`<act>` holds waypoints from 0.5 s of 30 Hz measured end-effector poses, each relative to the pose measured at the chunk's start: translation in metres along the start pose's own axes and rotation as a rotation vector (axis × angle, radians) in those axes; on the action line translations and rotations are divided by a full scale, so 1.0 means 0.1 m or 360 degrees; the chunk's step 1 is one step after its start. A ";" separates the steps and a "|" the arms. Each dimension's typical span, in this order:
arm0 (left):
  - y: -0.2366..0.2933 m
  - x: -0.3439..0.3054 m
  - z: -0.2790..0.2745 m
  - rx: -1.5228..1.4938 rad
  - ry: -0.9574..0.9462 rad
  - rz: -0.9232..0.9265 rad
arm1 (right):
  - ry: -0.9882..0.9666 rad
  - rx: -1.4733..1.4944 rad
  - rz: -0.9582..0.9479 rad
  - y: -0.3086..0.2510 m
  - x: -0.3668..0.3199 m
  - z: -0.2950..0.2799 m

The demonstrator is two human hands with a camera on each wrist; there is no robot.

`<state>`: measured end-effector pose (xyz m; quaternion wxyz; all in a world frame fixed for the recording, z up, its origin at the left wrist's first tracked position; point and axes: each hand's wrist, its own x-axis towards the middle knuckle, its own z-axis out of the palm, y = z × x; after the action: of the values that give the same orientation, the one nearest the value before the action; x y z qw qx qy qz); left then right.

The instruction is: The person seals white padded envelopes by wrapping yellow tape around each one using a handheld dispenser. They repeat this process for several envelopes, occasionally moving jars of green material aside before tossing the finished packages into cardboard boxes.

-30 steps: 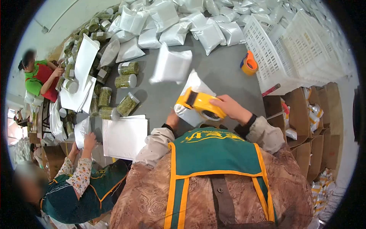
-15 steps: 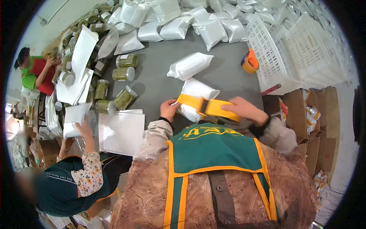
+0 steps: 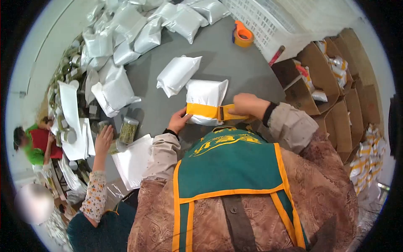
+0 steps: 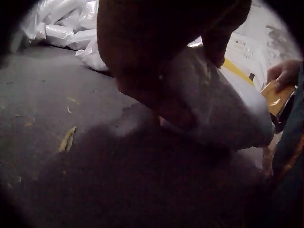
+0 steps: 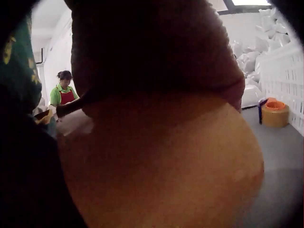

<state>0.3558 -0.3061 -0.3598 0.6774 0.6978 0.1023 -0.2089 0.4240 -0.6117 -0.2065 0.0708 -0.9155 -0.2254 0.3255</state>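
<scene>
A white padded package point(image 3: 208, 93) lies at the table's near edge with a band of yellow tape point(image 3: 202, 110) across it. My left hand point(image 3: 179, 121) grips the package's left end, thumb near the tape; the left wrist view shows this hand point(image 4: 156, 61) dark around the package point(image 4: 213, 99). At the package's right end my right hand point(image 3: 247, 105) holds the yellow tape dispenser point(image 3: 231, 112), which is also visible in the left wrist view. In the right wrist view the hand point(image 5: 161, 152) fills the picture. A second white package point(image 3: 178, 75) lies just behind the first.
White packages point(image 3: 184, 21) are piled at the back, jars point(image 3: 128, 129) and flat white bags point(image 3: 136, 159) to the left. An orange tape roll point(image 3: 243, 35) stands near a white crate point(image 3: 268, 29); cardboard boxes point(image 3: 321, 80) are at right. Another person's hand point(image 3: 103, 140) reaches among the jars.
The head view has turned. Tape now lies across the package, and my right hand has moved with the dispenser to its right end. The other package, earlier in mid-air, rests on the table.
</scene>
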 end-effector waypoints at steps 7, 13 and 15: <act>0.17 -0.11 0.07 0.0053 -0.0092 0.0049 | 0.0086 -0.0052 -0.0137 -0.17 -0.03 -0.06; 0.24 -0.16 0.12 -0.0041 -0.0056 -0.0042 | -0.0070 0.0130 -0.0124 -0.02 0.10 -0.03; 0.25 -0.17 0.12 -0.0098 -0.0023 -0.0143 | -0.0194 0.0073 -0.0100 0.11 0.13 -0.16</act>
<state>0.3497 -0.3173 -0.3300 0.6893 0.6698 0.1349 -0.2409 0.4474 -0.6155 -0.2041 0.0882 -0.8846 -0.2505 0.3833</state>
